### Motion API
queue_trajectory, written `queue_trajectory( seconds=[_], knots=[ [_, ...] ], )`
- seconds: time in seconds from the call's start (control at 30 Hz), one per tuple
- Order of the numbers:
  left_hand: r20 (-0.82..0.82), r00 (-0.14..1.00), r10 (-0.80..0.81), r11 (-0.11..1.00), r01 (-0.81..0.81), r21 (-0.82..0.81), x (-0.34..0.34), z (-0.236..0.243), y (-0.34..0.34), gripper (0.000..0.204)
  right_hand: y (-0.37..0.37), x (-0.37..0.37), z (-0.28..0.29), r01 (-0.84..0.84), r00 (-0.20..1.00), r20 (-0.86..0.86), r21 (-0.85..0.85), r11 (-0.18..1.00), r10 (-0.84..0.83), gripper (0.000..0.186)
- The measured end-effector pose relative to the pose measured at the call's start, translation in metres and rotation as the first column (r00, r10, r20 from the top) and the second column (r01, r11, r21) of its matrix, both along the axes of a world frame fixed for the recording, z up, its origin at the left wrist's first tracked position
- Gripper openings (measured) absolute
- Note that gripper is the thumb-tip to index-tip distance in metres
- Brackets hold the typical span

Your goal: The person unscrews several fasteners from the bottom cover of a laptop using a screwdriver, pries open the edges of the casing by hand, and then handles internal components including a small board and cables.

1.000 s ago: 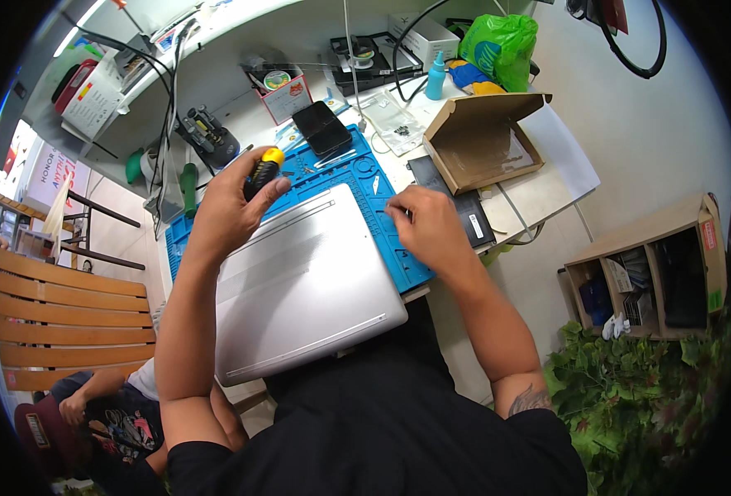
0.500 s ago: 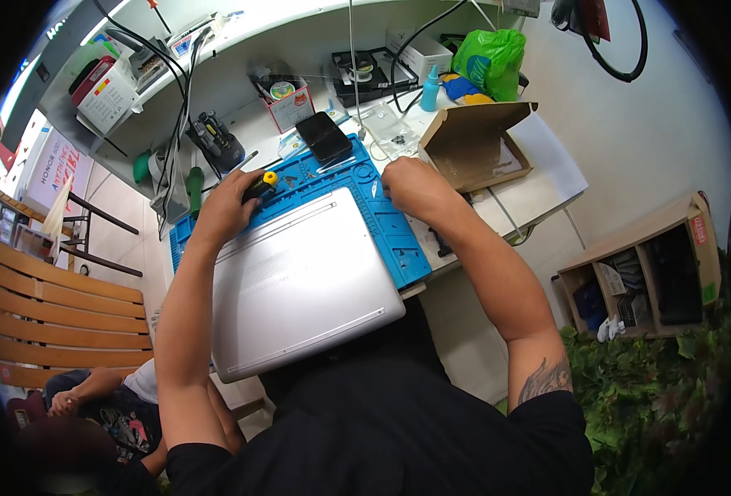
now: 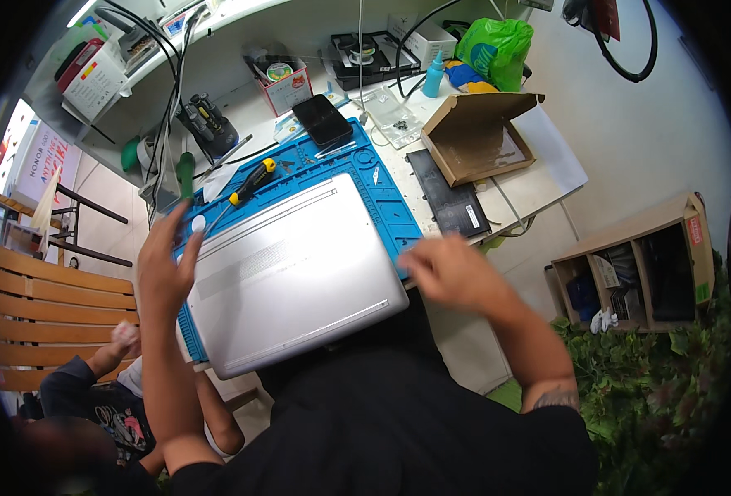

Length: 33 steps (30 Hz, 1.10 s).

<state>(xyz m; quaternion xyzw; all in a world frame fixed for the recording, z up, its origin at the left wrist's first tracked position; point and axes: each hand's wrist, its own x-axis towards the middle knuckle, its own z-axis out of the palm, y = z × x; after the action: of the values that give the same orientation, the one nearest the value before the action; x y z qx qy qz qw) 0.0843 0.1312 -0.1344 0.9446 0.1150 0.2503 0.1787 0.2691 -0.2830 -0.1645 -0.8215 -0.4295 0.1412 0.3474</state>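
Note:
A closed silver laptop [image 3: 291, 269] lies on a blue work mat [image 3: 386, 207]. My left hand [image 3: 163, 264] is at the laptop's left edge with its fingers spread, holding nothing. My right hand [image 3: 448, 269], blurred, hovers just off the laptop's right corner, fingers loosely apart and empty. A yellow-and-black screwdriver [image 3: 252, 181] lies on the mat beyond the laptop, away from both hands.
A black phone [image 3: 321, 121], an open cardboard box [image 3: 477, 136], a flat black battery pack [image 3: 448, 194], a green bag [image 3: 493, 45] and cables crowd the desk. A wooden bench [image 3: 43, 322] and another person's arm [image 3: 109, 364] lie left. A cardboard shelf box [image 3: 638, 273] stands right.
My left hand let go of the screwdriver, which now lies on the mat, and moved to the laptop's left edge. My right hand pulled back from the mat to the laptop's right corner.

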Motion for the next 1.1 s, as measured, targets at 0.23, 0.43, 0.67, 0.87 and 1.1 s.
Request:
queue_trajectory(
  seconds=[0.23,0.43,0.67,0.87,1.1],
  knots=[
    [-0.316,0.846,0.430,0.861,-0.489,-0.139,-0.168,-0.050,-0.042,0.033,-0.003,-0.085,-0.014,0.334,0.886,-0.364,0.065,0.940,-0.289,0.042],
    [-0.238,0.907,0.347,0.863,-0.408,-0.298,-0.195,-0.059,-0.078,0.029,0.004,-0.088,-0.007,0.320,0.936,-0.148,-0.026,0.947,-0.320,0.035],
    [-0.333,0.871,0.361,0.607,-0.491,-0.625,-0.185,-0.063,-0.076,0.036,0.009,-0.075,-0.003,0.349,0.923,-0.141,-0.079,0.934,-0.357,0.027],
    [-0.284,0.893,0.350,0.511,-0.436,-0.741,-0.187,-0.064,-0.059,0.037,0.008,-0.069,-0.001,0.360,0.919,-0.154,-0.051,0.931,-0.364,0.027],
    [-0.108,0.955,0.276,0.288,-0.190,-0.939,-0.167,-0.077,-0.026,0.033,0.022,-0.002,-0.027,0.287,0.632,-0.733,-0.079,0.955,-0.251,0.034]
  ],
)
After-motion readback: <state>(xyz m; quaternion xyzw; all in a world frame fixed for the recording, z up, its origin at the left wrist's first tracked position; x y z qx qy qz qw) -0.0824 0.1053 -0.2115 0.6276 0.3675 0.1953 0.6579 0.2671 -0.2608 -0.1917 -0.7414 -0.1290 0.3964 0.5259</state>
